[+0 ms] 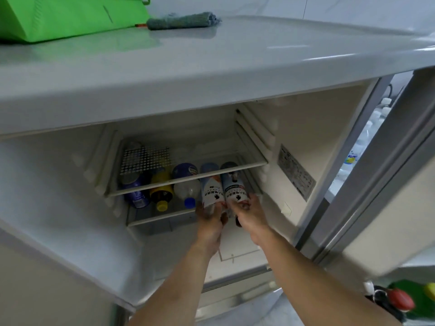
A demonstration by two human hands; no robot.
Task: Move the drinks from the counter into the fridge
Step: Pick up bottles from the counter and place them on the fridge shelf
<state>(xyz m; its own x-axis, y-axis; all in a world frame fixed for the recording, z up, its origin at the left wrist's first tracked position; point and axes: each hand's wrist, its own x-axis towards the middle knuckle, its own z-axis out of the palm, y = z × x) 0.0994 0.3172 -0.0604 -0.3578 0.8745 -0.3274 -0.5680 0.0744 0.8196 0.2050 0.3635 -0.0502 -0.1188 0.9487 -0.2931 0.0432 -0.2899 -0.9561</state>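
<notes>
The small fridge [294,142] stands open below me. On its lower shelf [150,218] lie several drinks on their sides: a purple can [135,191], a yellow-capped bottle [161,192] and a clear blue-capped bottle [188,191]. To their right lie two white-labelled bottles side by side. My left hand [209,222] grips the neck end of the left white bottle [211,190]. My right hand [249,212] grips the neck end of the right white bottle [234,188]. Both bottles point into the fridge under the upper shelf [188,178].
The fridge door [388,184] hangs open at the right, with water bottles [357,147] stacked behind it. On top of the fridge sit a green bag [70,17] and a grey cloth [181,20]. Bottles with red and yellow caps [402,300] stand at the bottom right.
</notes>
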